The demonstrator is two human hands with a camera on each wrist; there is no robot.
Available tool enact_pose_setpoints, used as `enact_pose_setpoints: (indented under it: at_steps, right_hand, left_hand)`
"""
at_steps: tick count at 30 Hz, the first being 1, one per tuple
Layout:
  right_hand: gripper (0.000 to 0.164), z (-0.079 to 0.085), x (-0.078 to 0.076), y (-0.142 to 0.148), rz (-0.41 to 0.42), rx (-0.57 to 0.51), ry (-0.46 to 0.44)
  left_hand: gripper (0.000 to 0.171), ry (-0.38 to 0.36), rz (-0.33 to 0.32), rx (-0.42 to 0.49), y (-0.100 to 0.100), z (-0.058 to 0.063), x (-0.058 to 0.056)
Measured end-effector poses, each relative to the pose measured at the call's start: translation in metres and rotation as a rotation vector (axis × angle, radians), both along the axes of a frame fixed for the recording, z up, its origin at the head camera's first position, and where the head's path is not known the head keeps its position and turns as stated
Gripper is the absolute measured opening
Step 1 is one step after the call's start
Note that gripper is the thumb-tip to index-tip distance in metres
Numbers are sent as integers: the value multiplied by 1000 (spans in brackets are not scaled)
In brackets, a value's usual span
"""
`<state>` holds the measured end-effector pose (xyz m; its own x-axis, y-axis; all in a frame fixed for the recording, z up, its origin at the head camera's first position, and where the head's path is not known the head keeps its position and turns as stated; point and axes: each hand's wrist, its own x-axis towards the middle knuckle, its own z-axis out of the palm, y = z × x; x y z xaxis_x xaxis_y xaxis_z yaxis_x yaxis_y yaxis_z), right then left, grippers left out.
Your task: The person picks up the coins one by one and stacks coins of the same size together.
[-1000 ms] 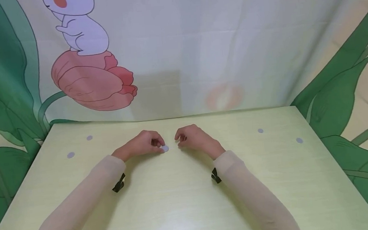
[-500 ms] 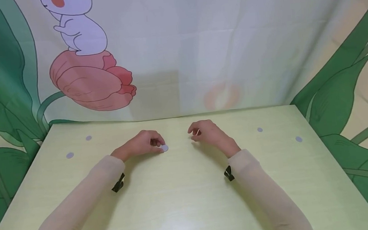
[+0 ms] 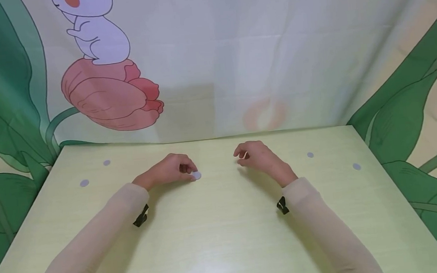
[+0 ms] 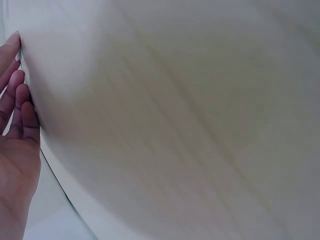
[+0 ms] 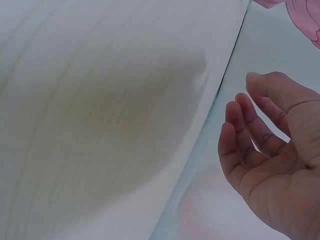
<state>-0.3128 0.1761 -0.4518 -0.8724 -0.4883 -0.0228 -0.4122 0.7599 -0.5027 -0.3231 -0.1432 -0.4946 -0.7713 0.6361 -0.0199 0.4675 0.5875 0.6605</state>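
Observation:
My left hand (image 3: 171, 169) is near the far middle of the table, with a small pale round disc (image 3: 196, 175) pinched at the tips of its thumb and index finger. In the left wrist view that hand (image 4: 21, 120) shows at the left edge with its fingertips down close to the table. Over to the right, my right hand (image 3: 261, 157) is held above the table, its fingers loosely bent and nothing between them. The right wrist view shows this hand (image 5: 272, 145) with a gap between thumb and fingers.
The pale wooden table (image 3: 211, 232) carries two flat grey dots on the left, a nearer one (image 3: 84, 183) and a farther one (image 3: 106, 162). Two more lie right, a dot (image 3: 310, 155) and another dot (image 3: 357, 166). A printed curtain (image 3: 258, 55) hangs along the back edge.
My right hand has moved to the right, away from the left hand and the disc. The left hand stays in place with its fingertips on the disc.

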Motion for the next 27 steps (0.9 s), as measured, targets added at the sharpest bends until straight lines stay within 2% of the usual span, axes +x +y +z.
enact_pose_setpoints:
  at_steps: [12,17,27]
  right_hand:
    - [24,6,1,17,-37,-11,8]
    - [24,6,1,30,-54,1,9]
    - [23,5,5,61,-98,30,23]
  left_hand:
    - [22,-11,-13,-4,-2,-2,-2]
    - [21,6,-35,-10,-1,-1,-2]
    - [18,17,-36,-7,0,0,-2]
